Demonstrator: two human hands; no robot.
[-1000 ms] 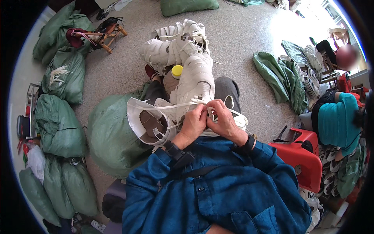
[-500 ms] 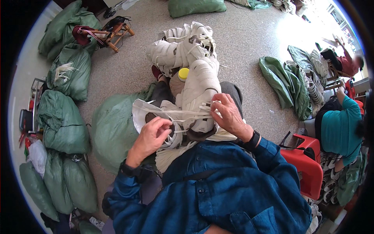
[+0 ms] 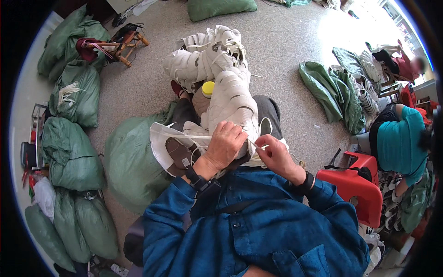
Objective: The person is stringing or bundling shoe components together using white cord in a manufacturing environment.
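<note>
A long row of nested white shoes (image 3: 226, 87) stretches away from my lap. At its near end, my left hand (image 3: 225, 147) bends over the nearest shoe (image 3: 242, 113), fingers closed where a white shoelace (image 3: 196, 136) runs in from the left; its fingertips are partly hidden. Just to the right, my right hand (image 3: 280, 159) pinches a pale lace between thumb and forefinger. Left of my left hand lies an upturned part with a dark inner face and a white edge (image 3: 158, 143). A yellow round lid (image 3: 208, 88) sits between my legs beside the row.
A large green sack (image 3: 134, 161) lies against my left leg, with several more green sacks (image 3: 69, 152) along the left wall. A red plastic stool (image 3: 353, 177) stands at my right. Two people sit farther right, one in a teal top (image 3: 401, 145), among shoes and sacks. A wooden stool (image 3: 122, 46) stands far left.
My left hand has moved right and forward, from beside the row onto the nearest shoe. My right hand has shifted slightly right and nearer, its fingers now pinching a lace.
</note>
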